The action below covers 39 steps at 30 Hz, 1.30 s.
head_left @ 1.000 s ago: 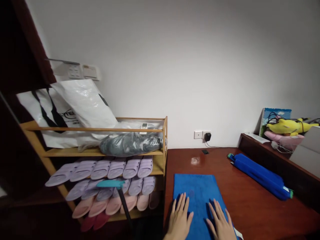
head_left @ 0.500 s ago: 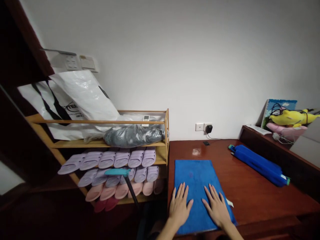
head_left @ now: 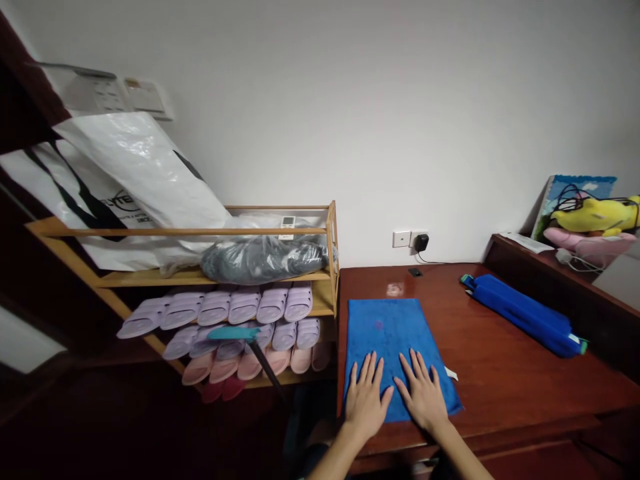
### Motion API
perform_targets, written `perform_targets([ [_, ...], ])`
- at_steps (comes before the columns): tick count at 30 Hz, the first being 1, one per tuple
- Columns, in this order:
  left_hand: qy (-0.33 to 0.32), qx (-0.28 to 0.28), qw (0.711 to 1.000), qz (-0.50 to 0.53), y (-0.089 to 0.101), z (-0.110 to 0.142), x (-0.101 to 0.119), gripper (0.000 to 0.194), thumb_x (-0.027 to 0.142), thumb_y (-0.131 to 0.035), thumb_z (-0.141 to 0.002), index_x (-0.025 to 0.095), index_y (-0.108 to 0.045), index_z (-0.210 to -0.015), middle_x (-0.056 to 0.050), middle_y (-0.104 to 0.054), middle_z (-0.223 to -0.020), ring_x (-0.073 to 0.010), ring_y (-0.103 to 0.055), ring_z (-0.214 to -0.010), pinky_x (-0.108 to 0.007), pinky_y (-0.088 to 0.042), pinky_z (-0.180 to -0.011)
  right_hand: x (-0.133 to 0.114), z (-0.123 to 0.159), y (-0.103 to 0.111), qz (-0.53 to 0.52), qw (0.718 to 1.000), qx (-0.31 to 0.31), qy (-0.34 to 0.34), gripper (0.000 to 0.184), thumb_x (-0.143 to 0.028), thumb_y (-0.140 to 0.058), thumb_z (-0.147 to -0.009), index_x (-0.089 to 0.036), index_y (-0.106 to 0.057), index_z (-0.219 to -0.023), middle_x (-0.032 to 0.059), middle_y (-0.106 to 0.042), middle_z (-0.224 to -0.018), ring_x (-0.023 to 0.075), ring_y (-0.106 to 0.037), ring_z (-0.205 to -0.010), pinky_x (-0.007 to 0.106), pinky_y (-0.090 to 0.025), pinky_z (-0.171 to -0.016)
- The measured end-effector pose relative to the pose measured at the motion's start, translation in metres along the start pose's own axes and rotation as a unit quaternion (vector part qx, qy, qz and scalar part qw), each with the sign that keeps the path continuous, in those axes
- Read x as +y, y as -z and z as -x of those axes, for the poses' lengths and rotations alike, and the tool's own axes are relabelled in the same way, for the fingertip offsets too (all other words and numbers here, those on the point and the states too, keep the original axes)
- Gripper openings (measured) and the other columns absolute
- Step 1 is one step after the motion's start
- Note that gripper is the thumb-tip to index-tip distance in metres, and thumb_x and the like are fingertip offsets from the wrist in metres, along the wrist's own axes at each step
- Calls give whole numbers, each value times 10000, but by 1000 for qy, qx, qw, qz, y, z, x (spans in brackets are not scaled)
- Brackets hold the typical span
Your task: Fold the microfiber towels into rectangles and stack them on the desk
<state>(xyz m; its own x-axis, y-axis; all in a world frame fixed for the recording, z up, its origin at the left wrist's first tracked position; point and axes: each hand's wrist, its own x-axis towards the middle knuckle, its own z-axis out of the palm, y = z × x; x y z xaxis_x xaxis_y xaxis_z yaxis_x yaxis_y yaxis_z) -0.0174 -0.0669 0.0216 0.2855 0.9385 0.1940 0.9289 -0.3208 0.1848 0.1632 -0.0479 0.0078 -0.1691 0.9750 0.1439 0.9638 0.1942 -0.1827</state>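
A blue cloth (head_left: pixel 385 333) lies flat on the reddish-brown wooden table (head_left: pixel 495 347), near its left side. My left hand (head_left: pixel 367 397) rests palm down on the cloth's lower left part, its fingers stretched out. Beside it, my right hand (head_left: pixel 424 393) presses flat on the lower right part, fingers spread. Neither hand grips anything. A small white tag (head_left: pixel 451 374) sticks out from the cloth's right edge.
A long rolled blue bundle (head_left: pixel 525 312) lies on the table's right. Left of the table stands a wooden rack (head_left: pixel 332 260) with several slippers (head_left: pixel 243 305) and white bags (head_left: pixel 145 167). A black plug (head_left: pixel 421 243) sits in the wall socket. A yellow plush toy (head_left: pixel 595 217) rests on the raised ledge.
The view has shifted a little. The cloth's near edge has drawn away from the table's front edge. Both hands still lie flat on it, slightly nearer each other.
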Motion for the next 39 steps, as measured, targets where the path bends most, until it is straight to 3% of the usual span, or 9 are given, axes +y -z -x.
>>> perform_targets([
  [10,23,-10,1000,-12,-4,-60,-41,626,566,-203,-923,245,-192,-1460,-33,-189,-1536,-219,-142,-1407,-491,-181,-1136,-14,-76,-4,-12,999,-34,-7,657,-638,-158,-877,-298,-216,-1436,49,-156,-1541,222,-87,-1417,513,-124,-1115],
  [39,41,-16,999,-27,-17,-141,-90,627,563,-225,-918,254,-173,-1461,-23,-193,-1536,-232,-146,-1406,-502,-173,-1136,-12,-175,-28,-15,999,-41,2,656,-644,-164,-873,-312,-208,-1437,37,-158,-1544,207,-98,-1416,498,-118,-1117],
])
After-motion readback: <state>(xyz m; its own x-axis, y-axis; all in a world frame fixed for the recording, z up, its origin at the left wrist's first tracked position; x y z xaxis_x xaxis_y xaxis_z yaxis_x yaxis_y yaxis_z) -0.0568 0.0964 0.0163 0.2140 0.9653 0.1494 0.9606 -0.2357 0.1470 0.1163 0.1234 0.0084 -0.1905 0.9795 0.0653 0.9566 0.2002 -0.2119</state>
